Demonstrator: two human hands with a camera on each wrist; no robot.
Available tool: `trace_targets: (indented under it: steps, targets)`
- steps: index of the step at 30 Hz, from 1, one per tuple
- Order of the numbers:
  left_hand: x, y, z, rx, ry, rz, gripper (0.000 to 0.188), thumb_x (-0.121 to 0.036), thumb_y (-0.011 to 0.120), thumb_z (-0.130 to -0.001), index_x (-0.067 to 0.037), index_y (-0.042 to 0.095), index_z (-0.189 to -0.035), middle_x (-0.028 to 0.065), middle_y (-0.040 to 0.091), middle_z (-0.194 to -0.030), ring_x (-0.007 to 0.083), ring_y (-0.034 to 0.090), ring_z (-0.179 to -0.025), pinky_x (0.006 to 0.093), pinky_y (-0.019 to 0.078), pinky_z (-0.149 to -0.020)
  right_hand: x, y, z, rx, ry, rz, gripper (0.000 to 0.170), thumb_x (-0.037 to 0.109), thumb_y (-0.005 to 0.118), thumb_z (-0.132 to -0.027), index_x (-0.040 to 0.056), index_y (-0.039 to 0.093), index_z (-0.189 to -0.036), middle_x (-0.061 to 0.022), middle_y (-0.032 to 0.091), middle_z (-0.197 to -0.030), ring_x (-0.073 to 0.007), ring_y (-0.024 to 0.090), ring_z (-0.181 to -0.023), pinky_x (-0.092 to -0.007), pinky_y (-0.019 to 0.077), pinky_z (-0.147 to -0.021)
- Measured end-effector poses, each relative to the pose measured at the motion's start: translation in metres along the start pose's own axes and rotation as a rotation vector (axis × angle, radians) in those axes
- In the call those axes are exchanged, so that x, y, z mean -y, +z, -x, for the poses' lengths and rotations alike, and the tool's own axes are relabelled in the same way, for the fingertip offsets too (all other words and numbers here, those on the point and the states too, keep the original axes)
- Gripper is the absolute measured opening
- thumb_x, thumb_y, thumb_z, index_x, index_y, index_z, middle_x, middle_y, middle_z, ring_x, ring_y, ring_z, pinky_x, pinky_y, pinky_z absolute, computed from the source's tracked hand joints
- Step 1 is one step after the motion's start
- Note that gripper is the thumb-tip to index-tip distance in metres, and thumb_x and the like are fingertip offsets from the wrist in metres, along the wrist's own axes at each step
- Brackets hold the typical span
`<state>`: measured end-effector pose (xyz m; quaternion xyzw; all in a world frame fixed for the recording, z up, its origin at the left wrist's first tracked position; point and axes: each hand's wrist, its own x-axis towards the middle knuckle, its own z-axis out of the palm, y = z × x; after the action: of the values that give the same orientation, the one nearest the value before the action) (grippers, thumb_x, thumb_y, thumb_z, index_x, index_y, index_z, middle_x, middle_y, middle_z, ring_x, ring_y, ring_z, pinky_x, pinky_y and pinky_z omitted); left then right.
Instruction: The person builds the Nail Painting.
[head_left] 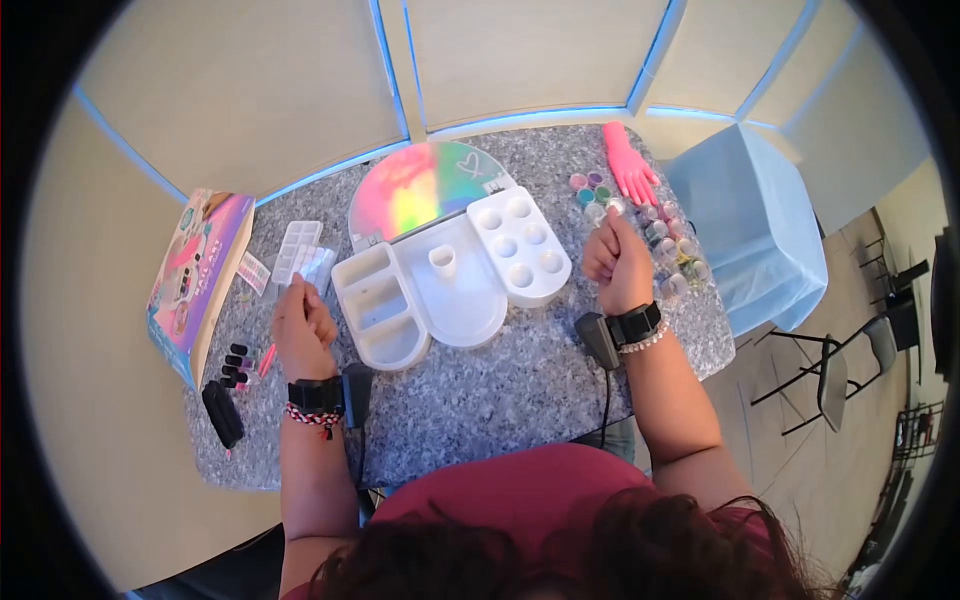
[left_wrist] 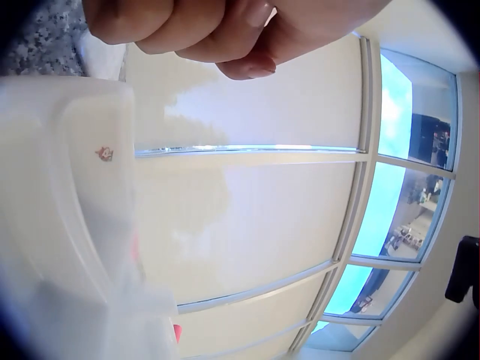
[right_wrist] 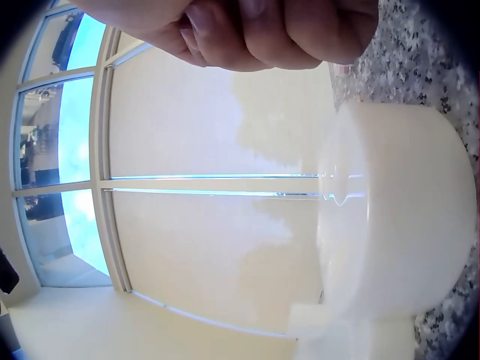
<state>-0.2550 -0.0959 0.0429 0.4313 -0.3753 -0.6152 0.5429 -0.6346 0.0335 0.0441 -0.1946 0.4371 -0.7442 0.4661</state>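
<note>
My left hand (head_left: pixel 303 328) is raised with curled fingers over the table's left side. It overlaps the near end of a clear compartment box (head_left: pixel 298 246) in the head view. Between the hands stands a white tray organizer (head_left: pixel 468 318) with three long bins on the left and several round wells on the right. Its rainbow half-round lid (head_left: pixel 400 185) is folded back. My right hand (head_left: pixel 622 262) is curled into a fist, thumb uppermost, beside the round-well section and close to small glitter jars (head_left: pixel 657 232). Nothing shows between the fingers of either hand in the wrist views.
A nail art box (head_left: pixel 200 270) stands at the left edge. Near it lie dark small bottles (head_left: pixel 236 362) and a black pouch (head_left: pixel 222 414). A pink practice hand (head_left: pixel 628 168) rests at the back right. Beyond the table's right edge is a blue-covered stand (head_left: pixel 750 230).
</note>
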Motion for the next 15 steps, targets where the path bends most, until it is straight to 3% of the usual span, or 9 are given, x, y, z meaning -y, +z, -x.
trace_targets:
  steps: [5,10,15]
  targets:
    - [-0.0021,0.0058,0.0087,-0.006,0.100,-0.067,0.048,-0.037,0.058,-0.112,-0.016,0.045,-0.072,-0.0088,0.029,-0.056,0.0042,0.021,-0.046,0.0280,0.0152,-0.044,-0.0022,0.0057,0.0001,-0.008,-0.002,0.025,0.049,0.038,0.056,-0.112,0.0195,0.036,-0.071,0.0076,0.028,-0.059,-0.0079,0.023,-0.048,-0.0283,0.0168,-0.046]
    - [-0.0012,0.0020,0.0031,-0.128,0.148,-0.087,0.060,-0.039,0.058,-0.112,-0.019,0.033,-0.062,-0.0086,0.026,-0.056,0.0053,0.022,-0.047,0.0295,0.0145,-0.046,-0.0043,0.0059,-0.0003,-0.042,-0.010,0.049,0.049,0.037,0.056,-0.111,0.0195,0.035,-0.071,0.0073,0.026,-0.059,-0.0082,0.021,-0.048,-0.0294,0.0155,-0.046]
    - [0.0017,0.0014,0.0020,-0.124,0.166,-0.118,0.061,-0.038,0.059,-0.111,-0.020,0.033,-0.059,-0.0078,0.028,-0.055,0.0060,0.024,-0.046,0.0301,0.0150,-0.045,-0.0057,0.0007,-0.0015,-0.031,-0.016,0.029,0.050,0.037,0.057,-0.111,0.0194,0.034,-0.070,0.0070,0.026,-0.059,-0.0089,0.021,-0.047,-0.0300,0.0155,-0.046]
